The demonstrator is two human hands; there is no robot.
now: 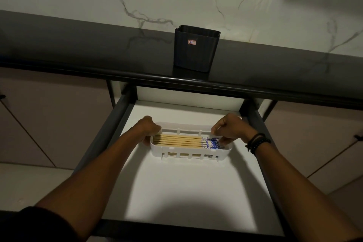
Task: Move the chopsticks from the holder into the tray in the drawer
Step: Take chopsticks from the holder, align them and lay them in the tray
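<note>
Your left hand [150, 129] is curling over the left end of the tray [188, 150], thumb outside the wall, likely steadying it. Inside the tray, the chopsticks [180, 140] are lying flat, side by side, plain tips leftward. At the tray's right end your right hand [229, 129] is pinching their blue-patterned ends, seemingly squaring them. Beyond the tray the holder [196, 49] is standing upright, showing no sticks above its rim.

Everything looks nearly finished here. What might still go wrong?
The left hand grips the tray by its end; a tug might slide it across the drawer floor.
The right hand pinches the chopsticks at their blue ends; a nudge could skew the row.
The holder stands near the counter edge above; a rising arm might knock it.
</note>
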